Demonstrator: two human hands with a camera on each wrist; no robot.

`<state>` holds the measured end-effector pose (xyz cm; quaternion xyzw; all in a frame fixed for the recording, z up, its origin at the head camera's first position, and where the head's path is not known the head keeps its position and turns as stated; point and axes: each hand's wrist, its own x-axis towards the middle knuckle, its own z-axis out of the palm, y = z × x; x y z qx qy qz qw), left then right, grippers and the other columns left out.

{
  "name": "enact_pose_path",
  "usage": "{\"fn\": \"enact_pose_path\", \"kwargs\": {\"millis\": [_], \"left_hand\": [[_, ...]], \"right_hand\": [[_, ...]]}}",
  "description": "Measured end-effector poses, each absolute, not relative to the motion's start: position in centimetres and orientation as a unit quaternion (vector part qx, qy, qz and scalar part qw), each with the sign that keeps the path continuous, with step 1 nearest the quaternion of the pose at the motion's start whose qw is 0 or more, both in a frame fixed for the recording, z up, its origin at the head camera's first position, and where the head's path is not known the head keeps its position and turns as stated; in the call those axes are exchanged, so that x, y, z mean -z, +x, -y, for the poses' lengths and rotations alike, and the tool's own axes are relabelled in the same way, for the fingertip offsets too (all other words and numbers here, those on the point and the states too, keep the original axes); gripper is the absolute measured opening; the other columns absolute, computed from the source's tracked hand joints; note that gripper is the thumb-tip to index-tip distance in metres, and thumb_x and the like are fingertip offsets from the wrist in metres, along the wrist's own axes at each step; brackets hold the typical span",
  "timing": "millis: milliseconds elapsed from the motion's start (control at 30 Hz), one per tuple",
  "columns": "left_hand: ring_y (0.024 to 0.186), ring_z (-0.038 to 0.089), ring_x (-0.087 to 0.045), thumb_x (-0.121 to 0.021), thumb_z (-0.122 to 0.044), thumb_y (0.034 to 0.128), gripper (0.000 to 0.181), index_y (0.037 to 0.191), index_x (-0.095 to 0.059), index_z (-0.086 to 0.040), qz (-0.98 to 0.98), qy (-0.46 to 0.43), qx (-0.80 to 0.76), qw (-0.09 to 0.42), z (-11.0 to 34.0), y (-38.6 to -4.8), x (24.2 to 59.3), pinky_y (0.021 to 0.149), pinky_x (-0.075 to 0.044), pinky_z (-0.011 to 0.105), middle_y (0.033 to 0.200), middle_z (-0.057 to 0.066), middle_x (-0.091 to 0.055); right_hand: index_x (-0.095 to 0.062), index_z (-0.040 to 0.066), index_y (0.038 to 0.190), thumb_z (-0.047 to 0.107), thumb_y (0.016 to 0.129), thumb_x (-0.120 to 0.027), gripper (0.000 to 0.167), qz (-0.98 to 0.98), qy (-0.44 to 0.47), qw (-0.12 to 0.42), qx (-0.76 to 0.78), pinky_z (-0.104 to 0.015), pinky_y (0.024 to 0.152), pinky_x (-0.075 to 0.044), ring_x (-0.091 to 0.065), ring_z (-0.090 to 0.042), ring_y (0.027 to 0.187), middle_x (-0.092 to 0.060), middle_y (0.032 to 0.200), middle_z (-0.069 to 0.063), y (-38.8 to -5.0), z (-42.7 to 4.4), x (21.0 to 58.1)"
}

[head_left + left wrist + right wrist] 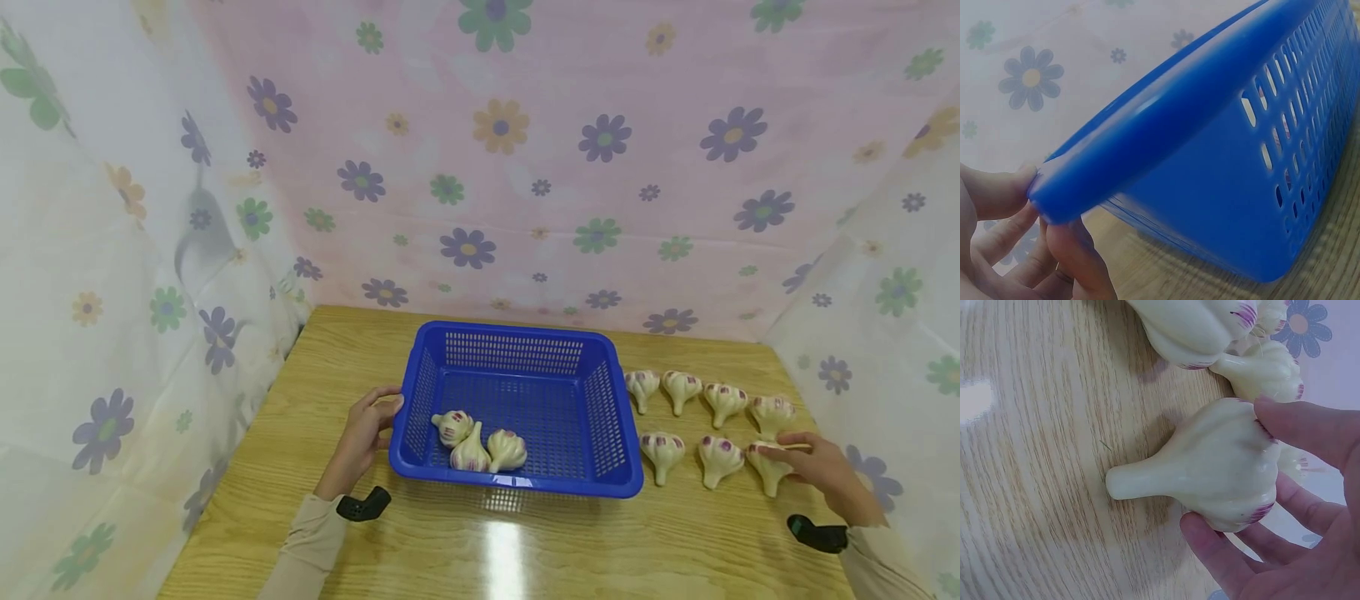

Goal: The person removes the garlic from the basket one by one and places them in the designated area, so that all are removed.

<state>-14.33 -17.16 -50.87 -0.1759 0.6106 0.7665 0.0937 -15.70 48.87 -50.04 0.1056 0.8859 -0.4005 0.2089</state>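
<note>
With thumb and curled fingers, my left hand (363, 435) pinches the left rim of a blue plastic basket (1166, 119). Three white garlic bulbs with purple streaks lie inside near its front wall, one being this garlic bulb (507, 451). To the right of the basket, my right hand (828, 475) holds the rightmost garlic bulb (1216, 465) of the front row. In the right wrist view its thumb lies on one side of the bulb and fingertips on the other, while the stem points away from the palm.
Two rows of garlic bulbs lie on the wooden table (712, 542) right of the basket, including a back-row bulb (725, 403) and a front-row bulb (721, 460). Flowered cloth (540, 250) hangs behind the table and along both sides.
</note>
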Motion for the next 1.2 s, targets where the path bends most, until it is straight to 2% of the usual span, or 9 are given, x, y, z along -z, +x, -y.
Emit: {"fn": "enact_pose_path", "kwargs": {"millis": [133,300,433,600,867,1067,1200], "left_hand": [[0.075,0.016,-0.064,-0.060,-0.017,0.0923,0.036,0.127,-0.053,-0.008,-0.610,-0.176,-0.767,0.094,17.2,-14.4,50.9,0.060,-0.055,0.035,0.091,0.004,-0.066],[0.075,0.017,-0.064,-0.059,-0.018,0.0926,0.037,0.127,-0.053,-0.008,-0.609,-0.174,-0.768,0.096,17.2,-14.3,50.9,0.060,-0.055,0.035,0.091,0.005,-0.066],[0.076,0.017,-0.064,-0.059,-0.018,0.0927,0.037,0.128,-0.053,-0.008,-0.608,-0.173,-0.769,0.096,17.3,-14.3,50.8,0.061,-0.055,0.036,0.092,0.005,-0.066],[0.077,0.018,-0.064,-0.059,-0.018,0.0929,0.037,0.127,-0.053,-0.007,-0.611,-0.170,-0.767,0.096,17.3,-14.3,50.9,0.061,-0.055,0.036,0.093,0.006,-0.066],[0.076,0.018,-0.065,-0.059,-0.018,0.0928,0.036,0.127,-0.053,-0.007,-0.609,-0.169,-0.769,0.095,17.3,-14.4,51.0,0.061,-0.055,0.036,0.092,0.006,-0.066],[0.075,0.017,-0.064,-0.060,-0.018,0.0925,0.037,0.127,-0.053,-0.007,-0.610,-0.168,-0.769,0.093,17.3,-14.3,51.1,0.060,-0.055,0.035,0.091,0.005,-0.066],[0.075,0.018,-0.064,-0.060,-0.018,0.0922,0.036,0.126,-0.054,-0.007,-0.612,-0.168,-0.768,0.091,17.3,-14.3,51.1,0.060,-0.055,0.035,0.091,0.006,-0.065]], "right_hand": [[-0.037,-0.017,0.128,0.044,0.095,-0.052,0.070,-0.889,0.108,0.204,0.396,-0.044,0.081,-0.051,-0.059,-0.019,0.089,-0.028,0.133,-0.039,-15.6,-48.5,49.9],[-0.035,-0.017,0.129,0.045,0.095,-0.051,0.072,-0.894,0.104,0.197,0.389,-0.046,0.081,-0.051,-0.057,-0.034,0.098,-0.028,0.133,-0.040,-15.5,-47.8,49.4],[-0.031,-0.018,0.132,0.044,0.097,-0.048,0.073,-0.894,0.094,0.201,0.390,-0.049,0.083,-0.049,-0.049,-0.047,0.107,-0.028,0.134,-0.040,-15.6,-47.4,49.0],[-0.028,-0.018,0.133,0.044,0.098,-0.045,0.073,-0.893,0.095,0.207,0.388,-0.053,0.085,-0.046,-0.039,-0.054,0.114,-0.026,0.135,-0.042,-15.9,-47.1,48.5],[-0.027,-0.017,0.134,0.041,0.099,-0.044,0.070,-0.912,0.064,0.168,0.369,-0.054,0.083,-0.045,-0.041,-0.053,0.109,-0.027,0.132,-0.045,-15.6,-45.8,47.2],[-0.034,-0.014,0.132,0.040,0.098,-0.047,0.065,-0.926,0.034,0.130,0.354,-0.052,0.075,-0.046,-0.042,-0.052,0.108,-0.033,0.129,-0.042,-15.7,-44.1,46.3],[-0.039,-0.013,0.129,0.036,0.099,-0.048,0.059,-0.928,0.011,0.116,0.354,-0.056,0.077,-0.046,-0.043,-0.052,0.108,-0.036,0.129,-0.040,-15.9,-42.8,45.8]]}}
